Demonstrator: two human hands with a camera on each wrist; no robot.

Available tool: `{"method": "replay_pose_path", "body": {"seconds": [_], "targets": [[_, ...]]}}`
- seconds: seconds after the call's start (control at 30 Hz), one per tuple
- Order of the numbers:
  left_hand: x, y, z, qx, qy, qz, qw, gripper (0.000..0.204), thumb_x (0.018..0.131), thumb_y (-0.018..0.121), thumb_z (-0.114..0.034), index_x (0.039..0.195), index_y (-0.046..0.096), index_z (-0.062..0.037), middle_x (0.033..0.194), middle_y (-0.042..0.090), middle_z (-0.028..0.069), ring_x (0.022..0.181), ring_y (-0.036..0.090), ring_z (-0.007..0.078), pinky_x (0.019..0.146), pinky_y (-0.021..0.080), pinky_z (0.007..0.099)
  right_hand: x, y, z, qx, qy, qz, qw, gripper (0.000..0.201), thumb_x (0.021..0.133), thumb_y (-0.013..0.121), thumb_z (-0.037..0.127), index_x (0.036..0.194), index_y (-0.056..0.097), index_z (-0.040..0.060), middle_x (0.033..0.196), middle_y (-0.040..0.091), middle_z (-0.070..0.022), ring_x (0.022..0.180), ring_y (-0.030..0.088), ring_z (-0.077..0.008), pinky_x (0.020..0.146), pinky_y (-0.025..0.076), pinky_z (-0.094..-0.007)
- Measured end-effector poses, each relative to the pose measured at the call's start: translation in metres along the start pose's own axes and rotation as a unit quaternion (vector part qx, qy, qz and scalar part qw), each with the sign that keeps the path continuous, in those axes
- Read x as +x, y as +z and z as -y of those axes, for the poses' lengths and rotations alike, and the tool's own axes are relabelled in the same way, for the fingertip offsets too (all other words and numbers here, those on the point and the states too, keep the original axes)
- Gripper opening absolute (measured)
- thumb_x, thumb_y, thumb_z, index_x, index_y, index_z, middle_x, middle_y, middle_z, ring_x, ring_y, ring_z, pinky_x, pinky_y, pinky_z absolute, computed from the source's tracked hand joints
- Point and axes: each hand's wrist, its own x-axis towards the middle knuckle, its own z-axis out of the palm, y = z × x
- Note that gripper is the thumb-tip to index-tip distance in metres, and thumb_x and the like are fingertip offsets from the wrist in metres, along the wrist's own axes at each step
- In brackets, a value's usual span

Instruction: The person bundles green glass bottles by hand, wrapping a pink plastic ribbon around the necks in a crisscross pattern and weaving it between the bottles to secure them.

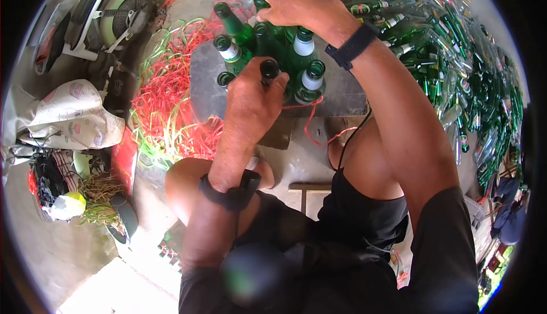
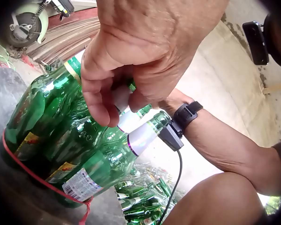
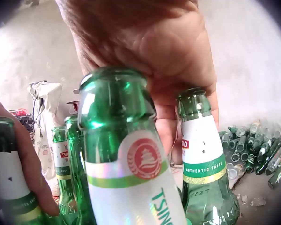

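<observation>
A cluster of green glass bottles (image 1: 310, 80) stands upright on a dark grey slab (image 1: 208, 89), with white labels on several necks. Red twine (image 2: 37, 182) runs round the lower part of the bottles, and its loose end hangs at one corner. My left hand (image 1: 253, 100) grips a near bottle by its neck (image 1: 269, 70), thumb and fingers curled round it. At the far side, my right hand (image 1: 302, 3) holds another bottle's neck (image 1: 261, 1). In the right wrist view a Tsingtao-labelled bottle (image 3: 126, 183) stands close in front of the right palm, which partly hides behind it.
Tangled red and green plastic strips (image 1: 171, 92) heap up left of the slab. Many loose bottles (image 1: 433, 57) lie piled on the right. A scooter wheel (image 1: 128, 17) and a pale printed bag (image 1: 74, 114) are at the left. The person's bare knees (image 1: 364, 163) flank the slab's near edge.
</observation>
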Motion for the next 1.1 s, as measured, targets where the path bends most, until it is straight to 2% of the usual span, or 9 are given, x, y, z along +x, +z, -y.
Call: {"method": "replay_pose_path", "body": {"seconds": [0.07, 0.23, 0.3, 0.4, 0.53, 0.83, 0.9, 1.03, 1.1], "targets": [[-0.001, 0.000, 0.001, -0.008, -0.005, 0.006, 1.000, 0.026, 0.101, 0.071, -0.015, 0.121, 0.065, -0.0005, 0.083, 0.072, 0.0070, 0.068, 0.070, 0.0116, 0.062, 0.056, 0.0299, -0.003, -0.022, 0.017, 0.002, 0.065, 0.070, 0.995, 0.035, 0.088, 0.076, 0.025, 0.118, 0.072, 0.0076, 0.120, 0.073, -0.0194, 0.115, 0.069, -0.0415, 0.096, 0.056, -0.0534], [-0.001, 0.000, 0.000, 0.033, -0.001, 0.008, 0.999, 0.026, 0.101, 0.071, -0.015, 0.121, 0.065, 0.0004, 0.085, 0.072, 0.0078, 0.068, 0.071, 0.0136, 0.062, 0.057, 0.0313, 0.001, -0.022, 0.018, 0.007, 0.038, 0.033, 0.999, 0.029, 0.088, 0.077, 0.022, 0.104, 0.073, -0.0009, 0.101, 0.075, -0.0251, 0.100, 0.073, -0.0415, 0.087, 0.057, -0.0508], [-0.002, -0.002, -0.008, 0.008, -0.013, -0.002, 1.000, 0.025, 0.093, 0.075, -0.008, 0.112, 0.064, 0.0049, 0.095, 0.072, 0.0271, 0.086, 0.073, 0.0427, 0.075, 0.057, 0.0459, 0.002, -0.020, 0.018, 0.021, 0.045, 0.046, 0.998, 0.029, 0.086, 0.078, 0.024, 0.102, 0.074, 0.0000, 0.102, 0.074, -0.0270, 0.102, 0.071, -0.0441, 0.089, 0.056, -0.0530], [-0.002, -0.003, -0.009, 0.023, 0.008, -0.001, 1.000, 0.026, 0.092, 0.074, -0.006, 0.112, 0.063, 0.0062, 0.096, 0.071, 0.0290, 0.088, 0.072, 0.0455, 0.075, 0.056, 0.0470, 0.006, -0.014, 0.016, -0.012, 0.040, 0.036, 0.998, 0.031, 0.085, 0.080, 0.026, 0.101, 0.074, 0.0000, 0.101, 0.074, -0.0257, 0.101, 0.072, -0.0426, 0.088, 0.057, -0.0519], [-0.002, -0.004, 0.000, 0.083, 0.046, 0.005, 0.995, 0.026, 0.100, 0.071, -0.015, 0.119, 0.065, 0.0011, 0.081, 0.073, 0.0124, 0.069, 0.073, 0.0170, 0.062, 0.056, 0.0342, 0.005, -0.015, 0.016, -0.014, 0.049, 0.043, 0.998, 0.029, 0.085, 0.081, 0.025, 0.099, 0.075, -0.0001, 0.099, 0.075, -0.0260, 0.100, 0.073, -0.0428, 0.087, 0.057, -0.0514], [-0.003, -0.006, -0.009, 0.096, 0.060, 0.006, 0.994, 0.025, 0.099, 0.072, -0.014, 0.117, 0.065, 0.0014, 0.078, 0.072, 0.0134, 0.068, 0.074, 0.0181, 0.063, 0.056, 0.0343, 0.003, -0.018, 0.017, -0.017, 0.045, 0.037, 0.998, 0.029, 0.085, 0.078, 0.021, 0.102, 0.075, -0.0018, 0.099, 0.074, -0.0283, 0.099, 0.072, -0.0448, 0.086, 0.058, -0.0525], [-0.002, -0.007, -0.013, 0.047, 0.051, 0.004, 0.998, 0.024, 0.090, 0.074, -0.005, 0.108, 0.063, 0.0056, 0.094, 0.070, 0.0289, 0.087, 0.071, 0.0468, 0.074, 0.055, 0.0481, 0.002, -0.023, 0.020, -0.015, 0.046, 0.034, 0.998, 0.028, 0.086, 0.077, 0.021, 0.102, 0.075, -0.0023, 0.100, 0.074, -0.0286, 0.099, 0.072, -0.0450, 0.086, 0.058, -0.0528], [0.000, -0.006, -0.016, 0.028, 0.017, 0.016, 0.999, 0.023, 0.091, 0.075, -0.006, 0.108, 0.064, 0.0051, 0.091, 0.071, 0.0278, 0.085, 0.072, 0.0464, 0.073, 0.056, 0.0479, 0.000, -0.034, 0.034, -0.006, 0.108, 0.065, 0.992, 0.030, 0.087, 0.076, 0.022, 0.103, 0.074, -0.0024, 0.103, 0.073, -0.0283, 0.101, 0.073, -0.0443, 0.085, 0.058, -0.0531], [0.001, -0.007, -0.010, 0.091, 0.073, 0.000, 0.993, 0.023, 0.098, 0.073, -0.014, 0.114, 0.067, 0.0006, 0.078, 0.073, 0.0133, 0.069, 0.074, 0.0188, 0.064, 0.056, 0.0356, -0.001, -0.039, 0.036, 0.008, 0.143, 0.071, 0.987, 0.030, 0.087, 0.076, 0.023, 0.104, 0.074, -0.0023, 0.105, 0.073, -0.0279, 0.102, 0.072, -0.0442, 0.085, 0.059, -0.0532]]}}
